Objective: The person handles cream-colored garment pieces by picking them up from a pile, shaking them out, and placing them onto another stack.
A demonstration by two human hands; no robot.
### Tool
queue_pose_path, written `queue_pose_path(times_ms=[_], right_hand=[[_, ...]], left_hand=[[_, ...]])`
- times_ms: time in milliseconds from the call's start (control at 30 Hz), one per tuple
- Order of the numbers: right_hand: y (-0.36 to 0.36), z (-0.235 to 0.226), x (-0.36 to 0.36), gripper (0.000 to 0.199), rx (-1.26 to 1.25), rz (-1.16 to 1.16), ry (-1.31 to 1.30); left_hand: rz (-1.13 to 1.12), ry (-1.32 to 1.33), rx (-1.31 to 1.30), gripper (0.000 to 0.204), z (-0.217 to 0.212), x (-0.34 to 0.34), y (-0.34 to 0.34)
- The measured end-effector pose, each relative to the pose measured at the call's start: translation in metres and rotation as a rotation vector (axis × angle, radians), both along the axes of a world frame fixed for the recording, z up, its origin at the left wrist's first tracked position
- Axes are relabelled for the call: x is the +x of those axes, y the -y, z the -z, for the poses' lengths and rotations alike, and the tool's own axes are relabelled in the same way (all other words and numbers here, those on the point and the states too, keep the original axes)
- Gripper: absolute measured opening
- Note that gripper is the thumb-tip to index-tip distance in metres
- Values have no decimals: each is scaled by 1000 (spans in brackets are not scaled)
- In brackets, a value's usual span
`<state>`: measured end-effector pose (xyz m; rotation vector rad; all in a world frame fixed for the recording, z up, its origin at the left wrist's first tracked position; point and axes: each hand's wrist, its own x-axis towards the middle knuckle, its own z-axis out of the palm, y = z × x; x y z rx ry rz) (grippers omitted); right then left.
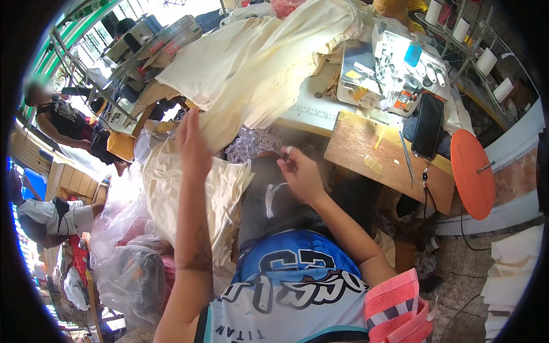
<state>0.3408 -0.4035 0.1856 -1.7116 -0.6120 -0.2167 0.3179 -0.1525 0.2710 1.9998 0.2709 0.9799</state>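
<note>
My left hand point(195, 146) is raised at the edge of a long cream cloth point(260, 63), its fingers stretched out and slightly blurred. Whether it touches the cloth I cannot tell. More cream fabric point(220, 191) hangs in folds beside my left forearm. Above my lap is my right hand point(303, 174), its fingers half curled and apart, with nothing visible held in them. A small pale band shows at one fingertip. On my dark lap lies a thin white strip point(270, 200).
A sewing machine point(394, 71) stands beyond a wooden board point(380, 151) holding a black pouch point(428, 126) and tweezers point(406, 157). An orange disc point(471, 174) stands right, below thread cones point(486, 61). Plastic bags point(128, 263) lie left; two people sit farther left.
</note>
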Motion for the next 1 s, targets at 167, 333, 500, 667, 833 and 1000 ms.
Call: queue_pose_path(times_ms=[167,333,500,667,833,1000], right_hand=[[-15,-52,17,49,85,167,24],[-60,-109,66,52,33,223,370],[-104,-146,58,37,-78,-176,505],[-130,-141,46,33,-195,-564,312],[-154,-134,13,39,-186,-757,263],[-165,-145,-3,36,-321,-884,153]], left_hand=[[-68,-309,-33,30,-51,-148,-23],[-279,-21,-401,45,-15,-268,-79],[-413,366,28,45,-43,-408,-116],[-721,546,70,44,-94,-471,-117],[-857,556,69,43,-113,-485,-119],[-802,496,-4,42,-122,-493,-124]])
